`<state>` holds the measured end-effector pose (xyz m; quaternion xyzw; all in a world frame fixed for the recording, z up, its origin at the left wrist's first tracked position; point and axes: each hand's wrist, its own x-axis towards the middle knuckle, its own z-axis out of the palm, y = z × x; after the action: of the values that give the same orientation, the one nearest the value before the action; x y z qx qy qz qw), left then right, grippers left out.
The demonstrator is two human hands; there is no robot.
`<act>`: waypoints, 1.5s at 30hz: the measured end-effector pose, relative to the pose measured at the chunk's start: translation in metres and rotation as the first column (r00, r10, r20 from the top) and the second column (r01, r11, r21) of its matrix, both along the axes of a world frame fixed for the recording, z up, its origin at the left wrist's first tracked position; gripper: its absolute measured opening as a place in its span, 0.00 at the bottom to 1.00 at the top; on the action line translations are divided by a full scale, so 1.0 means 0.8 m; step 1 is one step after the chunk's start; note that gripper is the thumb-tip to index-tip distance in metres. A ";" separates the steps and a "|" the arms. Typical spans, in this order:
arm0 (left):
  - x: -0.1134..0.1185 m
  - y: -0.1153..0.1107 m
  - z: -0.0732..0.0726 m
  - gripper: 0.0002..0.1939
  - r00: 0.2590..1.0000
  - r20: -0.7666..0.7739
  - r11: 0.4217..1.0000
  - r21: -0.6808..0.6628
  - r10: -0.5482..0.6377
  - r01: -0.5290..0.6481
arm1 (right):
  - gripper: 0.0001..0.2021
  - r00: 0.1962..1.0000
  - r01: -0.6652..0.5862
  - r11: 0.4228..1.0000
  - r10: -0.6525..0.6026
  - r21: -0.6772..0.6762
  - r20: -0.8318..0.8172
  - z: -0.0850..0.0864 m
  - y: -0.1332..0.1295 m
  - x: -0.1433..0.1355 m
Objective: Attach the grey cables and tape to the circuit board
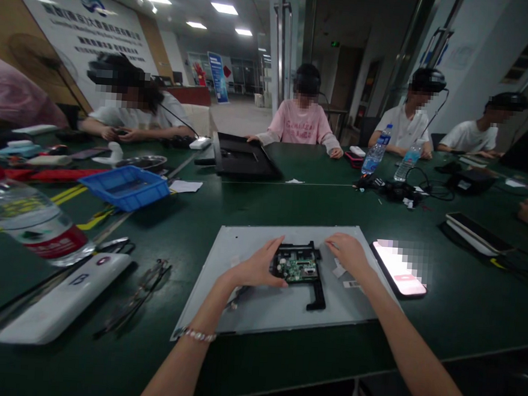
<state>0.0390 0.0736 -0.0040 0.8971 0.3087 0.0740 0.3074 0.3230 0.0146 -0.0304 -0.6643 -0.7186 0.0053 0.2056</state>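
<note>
A pale flat panel (pixel 247 311) lies on the green table in front of me. On it rests a black bracket (pixel 317 295) with a green circuit board (pixel 301 272) inside its frame. My left hand (pixel 259 267) is at the bracket's left side, thumb and fingers spread around that edge. My right hand (pixel 347 252) hovers just right of the bracket, its fingertips pressed together near the upper right corner; anything between them is too small to make out. Small whitish labels (pixel 351 284) are on the panel below this hand.
A lit phone (pixel 399 268) lies right of the panel. To the left are a white device (pixel 69 296), cables (pixel 142 292), a large bottle (pixel 40 224) and a blue tray (pixel 126 187). Several people sit across the table, near a black panel (pixel 244 157) and bottles (pixel 378 150).
</note>
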 end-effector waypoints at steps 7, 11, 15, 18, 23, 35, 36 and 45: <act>-0.003 0.006 -0.007 0.60 1.000 0.005 0.999 0.029 -0.021 0.020 | 0.12 0.999 0.024 1.000 -0.024 0.009 0.029 -0.002 0.006 -0.001; -0.003 0.006 -0.006 0.61 1.000 -0.001 1.000 0.028 -0.005 0.005 | 0.12 1.000 -0.019 1.000 0.018 0.021 0.012 -0.008 0.006 0.000; -0.003 0.004 -0.005 0.61 1.000 0.004 0.999 0.034 0.010 -0.010 | 0.13 1.000 -0.029 0.998 0.028 0.061 0.007 -0.007 0.003 -0.002; -0.004 0.002 -0.005 0.61 1.000 0.015 1.000 0.025 0.014 -0.014 | 0.13 0.999 -0.042 0.995 0.041 0.091 0.008 0.002 0.003 -0.009; -0.005 0.000 -0.003 0.60 0.999 0.039 0.999 0.024 0.020 -0.021 | 0.12 0.994 -0.106 0.990 0.108 0.091 -0.015 0.031 0.015 -0.037; -0.013 0.003 0.005 0.61 0.995 0.099 0.996 -0.079 -0.031 0.039 | 0.12 0.981 -0.185 0.977 0.190 -0.109 0.034 0.039 0.048 -0.113; -0.013 0.002 0.005 0.61 0.995 0.096 0.996 -0.081 -0.026 0.034 | 0.13 0.981 -0.184 0.976 0.189 -0.119 0.037 0.038 0.048 -0.116; -0.013 0.004 0.002 0.62 0.995 0.091 0.996 -0.086 -0.026 0.034 | 0.13 0.980 -0.179 0.972 0.189 -0.153 0.057 0.036 0.045 -0.120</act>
<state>0.0285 0.0769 -0.0024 0.8831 0.2838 0.0960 0.3611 0.2272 0.0507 -0.0016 -0.6080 -0.7816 0.0534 0.1289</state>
